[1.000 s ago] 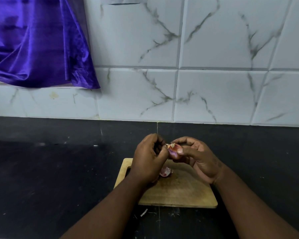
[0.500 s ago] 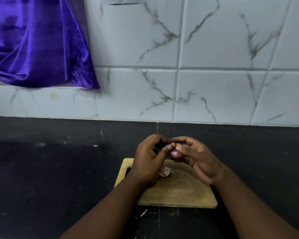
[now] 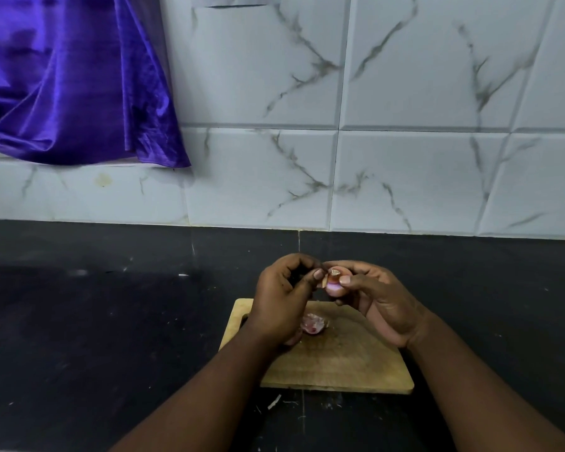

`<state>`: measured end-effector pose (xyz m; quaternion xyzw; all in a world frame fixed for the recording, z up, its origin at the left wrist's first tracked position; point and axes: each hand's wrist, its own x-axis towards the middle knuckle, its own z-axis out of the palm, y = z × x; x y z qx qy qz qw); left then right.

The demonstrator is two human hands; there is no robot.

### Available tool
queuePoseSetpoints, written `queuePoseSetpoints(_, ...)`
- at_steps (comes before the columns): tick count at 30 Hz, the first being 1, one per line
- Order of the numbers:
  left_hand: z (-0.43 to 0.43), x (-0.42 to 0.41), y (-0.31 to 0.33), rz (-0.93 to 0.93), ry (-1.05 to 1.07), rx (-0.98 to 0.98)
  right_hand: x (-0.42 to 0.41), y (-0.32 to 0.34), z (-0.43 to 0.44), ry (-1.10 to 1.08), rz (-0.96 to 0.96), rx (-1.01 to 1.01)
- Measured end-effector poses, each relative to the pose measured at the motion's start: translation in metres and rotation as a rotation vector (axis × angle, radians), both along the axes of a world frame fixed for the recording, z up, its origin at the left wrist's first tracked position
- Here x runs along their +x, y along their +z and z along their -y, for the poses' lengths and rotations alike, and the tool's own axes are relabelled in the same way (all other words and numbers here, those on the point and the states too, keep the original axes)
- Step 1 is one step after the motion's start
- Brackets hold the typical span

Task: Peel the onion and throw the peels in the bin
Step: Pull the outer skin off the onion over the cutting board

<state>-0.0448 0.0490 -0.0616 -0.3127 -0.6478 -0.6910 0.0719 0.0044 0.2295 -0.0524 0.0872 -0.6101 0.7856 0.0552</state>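
– Hands: what state was recorded?
– Right hand [image 3: 382, 305] gripped onion [image 3: 335, 283] above board [image 3: 340, 363]; left hand [image 3: 281, 298], just beside it, pinched flap [image 3: 324, 282] near its top.
– Progress?
– Judged partial. Bare flesh showed; peels [image 3: 313, 323] lay on board beneath the hands. Binning remained; no bin was in view.

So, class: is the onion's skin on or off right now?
Partly off. The onion, held in the right hand, shows bare pink flesh, but the left hand pinches a dry flap at its top.
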Motion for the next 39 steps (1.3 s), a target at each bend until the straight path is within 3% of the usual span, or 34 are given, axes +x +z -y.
queuePoseSetpoints(5, 0.0, -0.003, -0.002, -0.036, 0.064, -0.101, -0.001, 0.001, -0.001, -0.046, -0.016, -0.047)
queuePoseSetpoints(11, 0.004, -0.005, -0.002, -0.211, 0.25, -0.443, -0.001, 0.002, -0.005, -0.106, -0.049, -0.016)
queuePoseSetpoints(19, 0.007, -0.004, -0.002, -0.294, 0.266, -0.73, -0.001, 0.006, -0.008, -0.189, -0.092, -0.025)
queuePoseSetpoints(25, 0.009, -0.002, -0.001, -0.349, 0.226, -0.709, -0.001, 0.002, -0.006, -0.156, -0.079, -0.012)
queuePoseSetpoints(31, 0.008, -0.001, -0.001, -0.239, 0.228, -0.361, 0.0, 0.003, -0.002, -0.063, -0.051, -0.008)
queuePoseSetpoints(39, 0.006, 0.0, -0.002, -0.185, 0.241, -0.375, 0.004, 0.001, 0.001, -0.045, -0.054, 0.064)
